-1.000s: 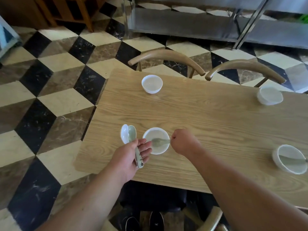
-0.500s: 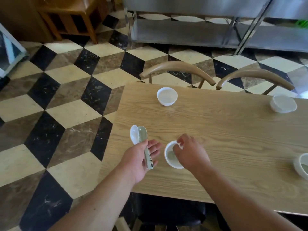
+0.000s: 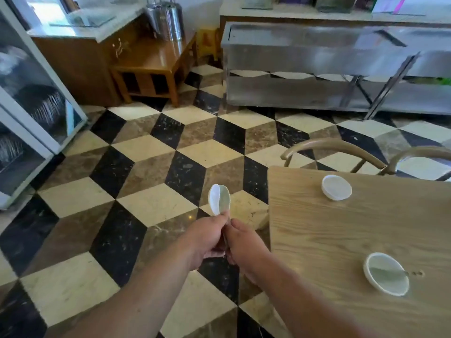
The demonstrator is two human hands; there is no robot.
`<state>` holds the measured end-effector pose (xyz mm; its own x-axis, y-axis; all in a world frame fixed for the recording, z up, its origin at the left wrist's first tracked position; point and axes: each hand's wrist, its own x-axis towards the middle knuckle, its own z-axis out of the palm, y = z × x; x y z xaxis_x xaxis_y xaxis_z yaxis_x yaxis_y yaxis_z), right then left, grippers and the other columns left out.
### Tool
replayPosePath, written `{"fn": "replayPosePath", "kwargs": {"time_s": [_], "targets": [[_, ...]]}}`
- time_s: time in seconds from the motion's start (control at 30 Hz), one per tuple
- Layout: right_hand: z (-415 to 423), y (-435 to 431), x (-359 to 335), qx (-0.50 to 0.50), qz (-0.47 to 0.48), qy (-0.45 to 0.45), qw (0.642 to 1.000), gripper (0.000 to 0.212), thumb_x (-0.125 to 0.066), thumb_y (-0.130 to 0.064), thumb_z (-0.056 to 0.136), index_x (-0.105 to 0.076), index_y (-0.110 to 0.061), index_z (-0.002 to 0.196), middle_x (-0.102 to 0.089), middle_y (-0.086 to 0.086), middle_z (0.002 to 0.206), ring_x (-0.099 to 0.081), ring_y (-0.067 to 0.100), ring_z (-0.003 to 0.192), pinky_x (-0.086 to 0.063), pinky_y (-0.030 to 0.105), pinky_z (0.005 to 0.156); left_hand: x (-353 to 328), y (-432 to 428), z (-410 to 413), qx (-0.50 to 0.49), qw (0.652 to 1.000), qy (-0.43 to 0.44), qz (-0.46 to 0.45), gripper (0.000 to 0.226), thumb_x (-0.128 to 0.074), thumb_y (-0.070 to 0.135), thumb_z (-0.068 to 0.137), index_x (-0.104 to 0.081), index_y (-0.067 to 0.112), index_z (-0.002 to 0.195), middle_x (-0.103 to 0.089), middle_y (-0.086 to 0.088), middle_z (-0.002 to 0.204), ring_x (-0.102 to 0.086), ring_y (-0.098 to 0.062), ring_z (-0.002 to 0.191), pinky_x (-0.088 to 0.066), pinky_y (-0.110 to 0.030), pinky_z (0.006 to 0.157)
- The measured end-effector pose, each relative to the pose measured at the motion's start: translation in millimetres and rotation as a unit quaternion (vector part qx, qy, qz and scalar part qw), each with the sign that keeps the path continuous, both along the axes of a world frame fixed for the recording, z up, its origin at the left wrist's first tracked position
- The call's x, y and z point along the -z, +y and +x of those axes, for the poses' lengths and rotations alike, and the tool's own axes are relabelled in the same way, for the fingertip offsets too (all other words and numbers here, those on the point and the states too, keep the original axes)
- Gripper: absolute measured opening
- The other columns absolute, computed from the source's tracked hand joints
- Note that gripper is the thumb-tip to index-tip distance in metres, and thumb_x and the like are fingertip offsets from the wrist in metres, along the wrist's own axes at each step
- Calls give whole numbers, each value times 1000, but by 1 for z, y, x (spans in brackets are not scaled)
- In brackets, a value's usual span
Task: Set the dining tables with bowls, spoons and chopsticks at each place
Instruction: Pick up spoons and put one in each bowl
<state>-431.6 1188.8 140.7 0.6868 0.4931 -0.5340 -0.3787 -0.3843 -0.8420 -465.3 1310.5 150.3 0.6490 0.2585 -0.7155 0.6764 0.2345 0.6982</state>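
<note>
Two pale ceramic spoons [image 3: 219, 199] stick up from my hands, their bowls side by side, over the floor left of the table. My left hand [image 3: 204, 237] grips their handles. My right hand [image 3: 241, 242] presses against the left one with fingers closed on the same handles. On the wooden table [image 3: 341, 235] a white bowl [image 3: 386, 274] near the front holds a spoon lying across it. A second white bowl [image 3: 336, 187] stands at the far left place with nothing in it. No chopsticks are in sight.
Two curved wooden chair backs [image 3: 334, 148] stand behind the table. A steel counter [image 3: 341, 67] runs along the back, a wooden side table [image 3: 156, 67] with a steel urn [image 3: 167, 19] beside it, a glass dish cabinet [image 3: 26, 113] at left. Chequered tile floor [image 3: 151, 167] spreads between.
The view has swung left, away from the table. My right hand left the near bowl, with a spoon now lying in it, and came over to the spoons in my left hand.
</note>
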Motion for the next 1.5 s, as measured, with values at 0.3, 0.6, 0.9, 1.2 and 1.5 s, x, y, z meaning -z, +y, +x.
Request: {"fn": "replayPosePath", "kwargs": {"time_s": [0.3, 0.6, 0.9, 1.2, 1.5], "targets": [[44, 102, -21, 105, 44, -7, 993, 34, -48, -46, 112, -72, -23, 106, -70, -16, 61, -61, -3, 46, -44, 14, 43, -26, 113, 52, 19, 990, -86, 106, 29, -66, 37, 106, -82, 13, 101, -84, -6, 95, -83, -27, 83, -68, -41, 73], [197, 156, 2, 243, 144, 10, 959, 30, -49, -44, 112, -71, -24, 111, -75, -10, 74, -64, -2, 56, -47, 14, 49, -13, 162, 236, 103, 980, -86, 148, 30, -71, 47, 99, -85, 21, 95, -84, -8, 93, -81, -29, 87, -66, -45, 78], [415, 183, -22, 347, 127, -30, 929, 28, -48, -39, 113, -73, -26, 112, -81, 1, 100, -79, 15, 92, -65, 37, 83, -58, 180, 470, 224, 962, -94, 128, 24, -62, 35, 108, -84, 24, 105, -85, 0, 96, -81, -25, 93, -65, -39, 80], [567, 156, -41, 474, 149, -72, 865, 25, -46, -22, 109, -70, -18, 115, -73, 0, 89, -70, 2, 66, -55, 20, 60, -80, 138, 661, 375, 911, -150, 85, 20, -68, 32, 106, -84, 21, 103, -86, -1, 93, -82, -20, 86, -66, -35, 75], [648, 148, -47, 654, 134, -80, 740, 23, -56, -35, 110, -75, -24, 116, -82, 8, 100, -79, 36, 91, -67, 50, 84, -80, 99, 803, 592, 783, -182, 57, 15, -72, 27, 103, -82, 17, 97, -84, -5, 85, -82, -23, 82, -69, -37, 71]]}}
